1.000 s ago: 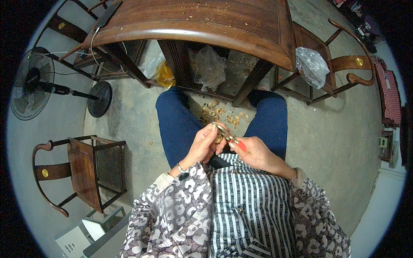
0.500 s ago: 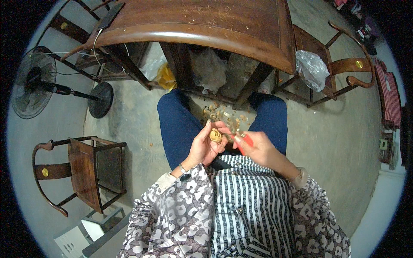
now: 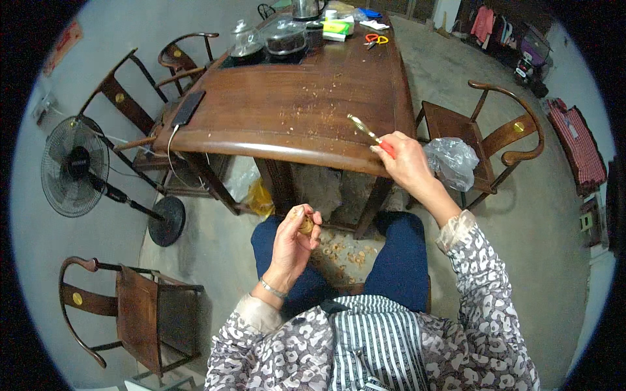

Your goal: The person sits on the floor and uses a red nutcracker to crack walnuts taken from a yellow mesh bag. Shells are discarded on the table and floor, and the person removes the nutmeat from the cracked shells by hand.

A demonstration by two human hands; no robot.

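My left hand [image 3: 291, 246] is raised over my left knee with its fingers curled round a light brown walnut [image 3: 306, 225], partly hidden by the fingers. Further right, my right hand [image 3: 409, 161] reaches over the near right edge of the wooden table [image 3: 261, 98]. It grips a red-handled metal nutcracker [image 3: 365, 129], whose shiny end points up and left over the tabletop, well apart from the walnut. Small crumbs and shell bits [image 3: 319, 107] lie scattered on the table.
A glass pot [image 3: 287, 40], orange-handled scissors [image 3: 375, 42] and a tissue pack [image 3: 337, 27] stand on the far part of the table; a phone [image 3: 189, 108] lies at its left. Shells [image 3: 352, 254] litter the floor. A plastic bag [image 3: 451, 163] rests on the right chair.
My right hand has swung up and right with the nutcracker, from beside the walnut to the table edge. My left hand has closed further round the walnut. More of the tabletop shows.
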